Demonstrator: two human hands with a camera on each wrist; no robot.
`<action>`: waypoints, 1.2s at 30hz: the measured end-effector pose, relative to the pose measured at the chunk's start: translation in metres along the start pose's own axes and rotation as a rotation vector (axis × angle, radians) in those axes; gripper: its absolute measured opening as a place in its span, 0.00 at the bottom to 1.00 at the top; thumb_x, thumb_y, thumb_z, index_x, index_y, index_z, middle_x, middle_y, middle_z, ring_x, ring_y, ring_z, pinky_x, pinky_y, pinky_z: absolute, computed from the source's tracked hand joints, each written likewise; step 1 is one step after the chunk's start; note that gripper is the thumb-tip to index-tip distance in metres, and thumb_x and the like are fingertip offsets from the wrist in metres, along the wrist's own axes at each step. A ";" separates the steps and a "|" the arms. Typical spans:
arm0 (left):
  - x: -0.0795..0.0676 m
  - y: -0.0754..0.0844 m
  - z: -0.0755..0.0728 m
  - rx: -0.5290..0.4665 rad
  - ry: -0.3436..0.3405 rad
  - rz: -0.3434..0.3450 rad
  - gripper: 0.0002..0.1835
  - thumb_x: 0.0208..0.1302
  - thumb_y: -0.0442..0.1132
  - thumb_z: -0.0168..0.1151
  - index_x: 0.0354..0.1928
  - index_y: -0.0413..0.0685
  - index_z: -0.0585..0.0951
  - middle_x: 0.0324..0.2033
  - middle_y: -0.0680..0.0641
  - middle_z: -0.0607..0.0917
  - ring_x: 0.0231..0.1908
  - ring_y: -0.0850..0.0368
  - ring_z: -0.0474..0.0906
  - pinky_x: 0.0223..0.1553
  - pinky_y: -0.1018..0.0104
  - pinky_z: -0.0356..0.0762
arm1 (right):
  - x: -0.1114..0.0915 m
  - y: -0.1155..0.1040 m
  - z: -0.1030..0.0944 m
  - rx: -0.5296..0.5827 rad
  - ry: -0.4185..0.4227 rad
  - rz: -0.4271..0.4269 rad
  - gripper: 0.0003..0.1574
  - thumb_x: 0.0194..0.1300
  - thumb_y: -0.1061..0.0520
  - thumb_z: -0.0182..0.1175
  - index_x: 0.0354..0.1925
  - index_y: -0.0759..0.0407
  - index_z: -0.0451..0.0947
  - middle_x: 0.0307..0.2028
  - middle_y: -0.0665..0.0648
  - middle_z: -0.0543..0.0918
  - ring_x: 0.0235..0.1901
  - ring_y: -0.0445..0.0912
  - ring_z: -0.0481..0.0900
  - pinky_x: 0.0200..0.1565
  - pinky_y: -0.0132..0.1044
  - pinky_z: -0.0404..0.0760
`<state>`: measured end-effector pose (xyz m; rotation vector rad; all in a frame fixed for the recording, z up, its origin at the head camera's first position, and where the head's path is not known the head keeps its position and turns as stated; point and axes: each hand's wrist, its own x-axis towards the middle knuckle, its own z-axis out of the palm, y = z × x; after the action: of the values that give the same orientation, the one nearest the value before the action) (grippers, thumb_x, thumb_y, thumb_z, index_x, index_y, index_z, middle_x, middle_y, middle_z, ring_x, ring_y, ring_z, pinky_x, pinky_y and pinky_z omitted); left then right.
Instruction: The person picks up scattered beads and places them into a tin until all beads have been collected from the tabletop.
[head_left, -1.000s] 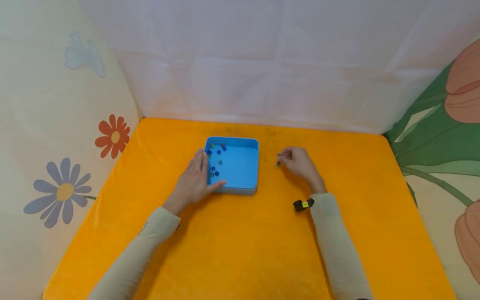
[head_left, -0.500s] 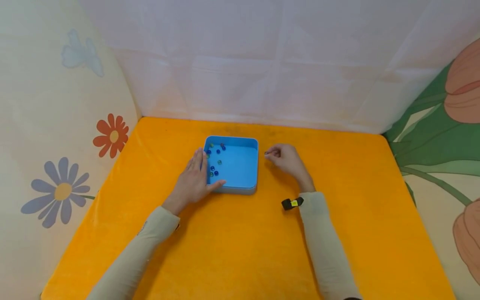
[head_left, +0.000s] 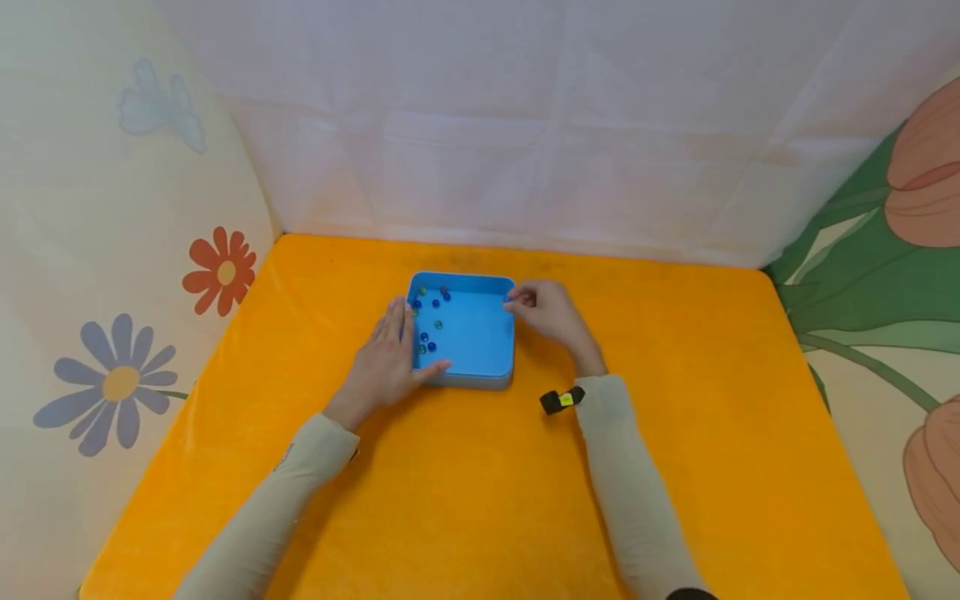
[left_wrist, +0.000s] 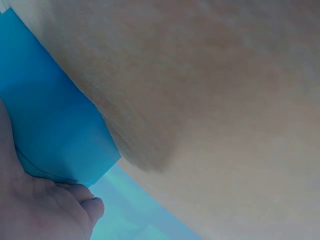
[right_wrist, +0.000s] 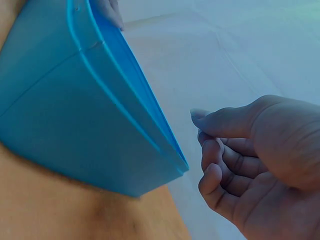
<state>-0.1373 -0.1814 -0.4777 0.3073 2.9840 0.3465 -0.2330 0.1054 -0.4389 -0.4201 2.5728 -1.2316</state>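
A square blue box [head_left: 476, 337] stands on the orange table with several small glass marbles [head_left: 438, 325] on its floor, mostly toward the left side. My left hand [head_left: 382, 358] rests against the box's near left corner, fingers straight along the left wall and thumb stretched along the front rim. In the left wrist view, the blue wall [left_wrist: 55, 100] fills the space beside that hand. My right hand [head_left: 551, 312] has its fingertips at the right rim, thumb and forefinger pinched together. The marble between them is hidden in the right wrist view, where the hand [right_wrist: 250, 155] faces the box's outer wall [right_wrist: 75, 115].
The orange cloth [head_left: 480, 492] covers the table around the box. A white sheet [head_left: 480, 142] hangs behind it, and flower-printed cloth flanks both sides. A black strap [head_left: 561, 401] with a yellow tag juts from the right sleeve.
My right hand has picked a marble up from the cloth right of the box and moved left with it to the right rim. The left hand and box have stayed put.
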 end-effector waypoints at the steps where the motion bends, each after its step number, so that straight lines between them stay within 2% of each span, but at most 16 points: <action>1: 0.000 0.000 0.000 0.001 -0.003 -0.002 0.66 0.67 0.76 0.54 0.83 0.31 0.42 0.84 0.32 0.41 0.85 0.34 0.40 0.84 0.42 0.45 | 0.001 -0.002 0.001 -0.001 -0.001 -0.004 0.16 0.75 0.51 0.65 0.52 0.61 0.85 0.43 0.60 0.88 0.40 0.51 0.81 0.43 0.38 0.82; 21: 0.000 0.001 -0.001 0.005 -0.005 -0.017 0.66 0.66 0.78 0.53 0.83 0.31 0.42 0.84 0.32 0.41 0.85 0.35 0.40 0.84 0.43 0.46 | 0.027 -0.040 0.012 -0.079 -0.081 -0.045 0.16 0.77 0.49 0.63 0.53 0.58 0.86 0.41 0.56 0.86 0.39 0.50 0.80 0.44 0.37 0.83; 28: -0.002 -0.001 -0.001 0.006 -0.006 -0.011 0.67 0.66 0.80 0.50 0.83 0.31 0.42 0.84 0.32 0.41 0.85 0.34 0.40 0.84 0.41 0.46 | 0.038 -0.044 0.020 -0.074 -0.119 -0.037 0.15 0.77 0.49 0.63 0.52 0.57 0.86 0.42 0.57 0.87 0.40 0.50 0.80 0.42 0.37 0.83; 36: -0.002 -0.002 -0.001 -0.008 0.003 -0.002 0.66 0.67 0.78 0.52 0.83 0.31 0.41 0.84 0.32 0.40 0.85 0.34 0.40 0.84 0.42 0.46 | 0.049 -0.045 0.027 -0.079 -0.145 -0.032 0.15 0.77 0.49 0.63 0.51 0.58 0.85 0.44 0.59 0.88 0.39 0.50 0.80 0.42 0.37 0.82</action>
<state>-0.1361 -0.1844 -0.4766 0.3033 2.9851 0.3582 -0.2625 0.0416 -0.4253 -0.5485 2.5057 -1.0703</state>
